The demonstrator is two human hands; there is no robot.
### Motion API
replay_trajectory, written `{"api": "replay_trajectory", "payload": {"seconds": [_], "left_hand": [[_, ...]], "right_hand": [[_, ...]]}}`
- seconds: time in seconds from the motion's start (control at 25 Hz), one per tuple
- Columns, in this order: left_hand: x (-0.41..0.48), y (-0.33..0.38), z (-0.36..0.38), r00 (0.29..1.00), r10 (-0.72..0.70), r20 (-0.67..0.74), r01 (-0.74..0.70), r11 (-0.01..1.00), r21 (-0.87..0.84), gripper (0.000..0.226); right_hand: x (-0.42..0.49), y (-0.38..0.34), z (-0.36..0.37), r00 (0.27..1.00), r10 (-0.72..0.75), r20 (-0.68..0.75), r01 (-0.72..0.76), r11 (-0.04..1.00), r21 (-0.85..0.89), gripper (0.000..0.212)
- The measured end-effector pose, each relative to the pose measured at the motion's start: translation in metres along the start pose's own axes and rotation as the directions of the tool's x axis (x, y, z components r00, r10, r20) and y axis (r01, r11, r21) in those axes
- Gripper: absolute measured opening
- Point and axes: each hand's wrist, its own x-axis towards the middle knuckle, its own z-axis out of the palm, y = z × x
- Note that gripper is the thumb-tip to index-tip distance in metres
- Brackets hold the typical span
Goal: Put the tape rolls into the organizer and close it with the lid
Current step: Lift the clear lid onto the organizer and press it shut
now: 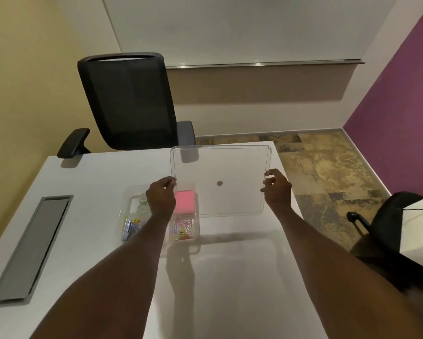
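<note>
The lid (220,167) was a clear, square sheet with rounded corners and a small central hole, held above the white table (95,192), right of the organizer (156,216). My left hand (160,199) and right hand (277,189) pinched its opposite edges, fingers curled.

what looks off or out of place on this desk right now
Nothing spilled or damaged. The clear square plastic lid is held by the left hand and right hand, off to the right of the clear compartmented organizer, not yet over it.
</note>
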Motion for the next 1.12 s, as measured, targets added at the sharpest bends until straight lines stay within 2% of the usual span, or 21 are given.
{"api": "replay_trajectory", "payload": {"seconds": [0.12, 0.24, 0.44, 0.6, 0.76, 0.92, 1.0, 1.12], "left_hand": [[0.012, -0.006, -0.038, 0.999, -0.034, 0.042, 0.037, 0.997, -0.066, 0.022], [0.022, -0.019, -0.077, 0.991, -0.095, 0.095, 0.107, 0.985, -0.136, 0.026], [0.040, -0.048, -0.138, 0.946, -0.216, 0.241, 0.290, 0.899, -0.329, 0.025], [0.054, -0.071, -0.182, 0.909, -0.273, 0.314, 0.383, 0.845, -0.373, 0.025], [0.060, -0.093, -0.203, 0.911, -0.310, 0.274, 0.390, 0.862, -0.322, 0.007], [0.074, -0.113, -0.208, 0.848, -0.467, 0.252, 0.529, 0.778, -0.338, 0.032], [0.079, -0.124, -0.207, 0.820, -0.496, 0.288, 0.570, 0.757, -0.320, 0.030], [0.084, -0.141, -0.200, 0.821, -0.504, 0.266, 0.566, 0.780, -0.267, 0.027]], "right_hand": [[-0.017, -0.021, 0.008, 0.997, -0.003, 0.076, -0.007, 0.992, 0.124, 0.021], [-0.036, -0.036, 0.022, 0.987, 0.042, 0.152, -0.080, 0.964, 0.252, 0.021], [-0.059, -0.060, 0.053, 0.947, 0.210, 0.243, -0.306, 0.818, 0.486, 0.016], [-0.077, -0.066, 0.083, 0.938, 0.263, 0.226, -0.336, 0.852, 0.401, 0.026], [-0.096, -0.074, 0.114, 0.937, 0.250, 0.244, -0.309, 0.919, 0.245, 0.036], [-0.106, -0.078, 0.147, 0.931, 0.292, 0.220, -0.319, 0.943, 0.096, 0.037], [-0.106, -0.077, 0.160, 0.931, 0.323, 0.171, -0.325, 0.945, -0.016, 0.032], [-0.108, -0.072, 0.178, 0.937, 0.318, 0.145, -0.306, 0.947, -0.100, 0.011]]}}
